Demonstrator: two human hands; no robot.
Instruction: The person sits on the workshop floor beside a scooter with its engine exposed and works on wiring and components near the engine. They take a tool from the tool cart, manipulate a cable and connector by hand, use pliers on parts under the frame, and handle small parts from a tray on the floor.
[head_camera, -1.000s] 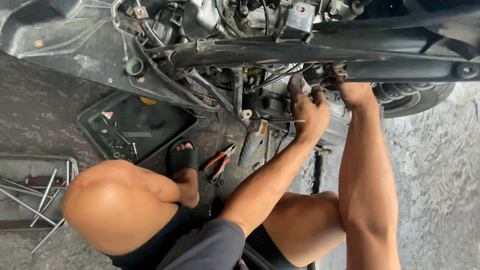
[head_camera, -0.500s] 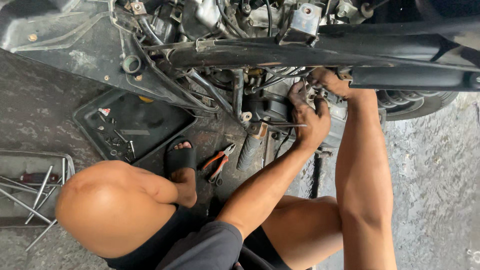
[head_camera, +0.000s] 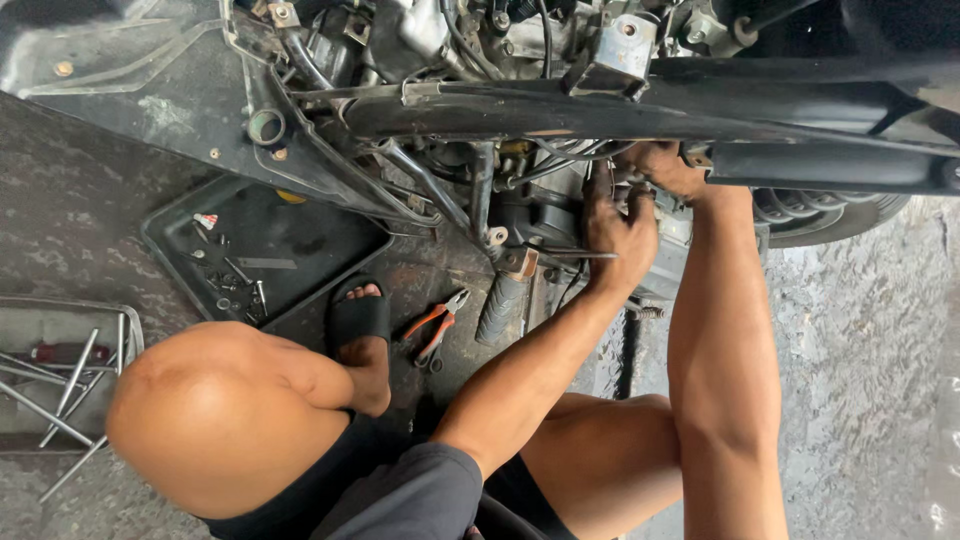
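Both hands work at one spot on the underside of a motorcycle engine (head_camera: 560, 215), below the dark frame tube (head_camera: 620, 115) that runs left to right across the view. The left hand (head_camera: 622, 232) comes up from below with its fingers curled and pressed against the engine case — a thin metal rod (head_camera: 565, 254) juts leftward from under its palm, long axis roughly level and parallel to the frame tube. Whether the fingers pinch that rod or only rest over it cannot be told. The right hand (head_camera: 668, 168) lies just above and to the right, reaching under the tube; its fingertips are hidden behind the left hand, so its grip cannot be told either. The two hands touch or nearly touch — the left is the nearer to the rod. Red-handled pliers (head_camera: 436, 326) lie on the floor, well apart to the lower left, beside a sandalled foot (head_camera: 360, 320) and a black parts tray (head_camera: 300, 240).
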